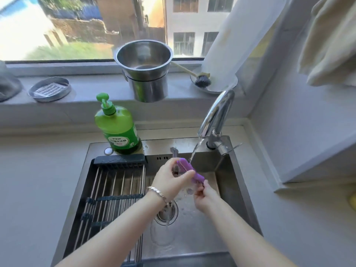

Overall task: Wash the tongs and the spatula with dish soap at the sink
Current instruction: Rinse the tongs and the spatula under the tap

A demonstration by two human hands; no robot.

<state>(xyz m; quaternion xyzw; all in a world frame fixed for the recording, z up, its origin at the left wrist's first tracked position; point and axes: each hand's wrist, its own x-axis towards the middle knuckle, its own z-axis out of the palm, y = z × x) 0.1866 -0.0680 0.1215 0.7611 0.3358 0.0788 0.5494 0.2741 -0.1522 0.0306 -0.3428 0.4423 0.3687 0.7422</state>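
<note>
mid-frame, over the sink (240,182), a purple utensil (185,166) (tongs or spatula: unclear) is being rinsed under the running tap (217,112), being gripped by the left hand (169,180) and pinched by the right hand (205,197). next, soap from the green bottle (117,128) is likely being needed.

Steel sink (159,144), soap bottle (118,130) on rim, rack (115,182) across basin
</note>
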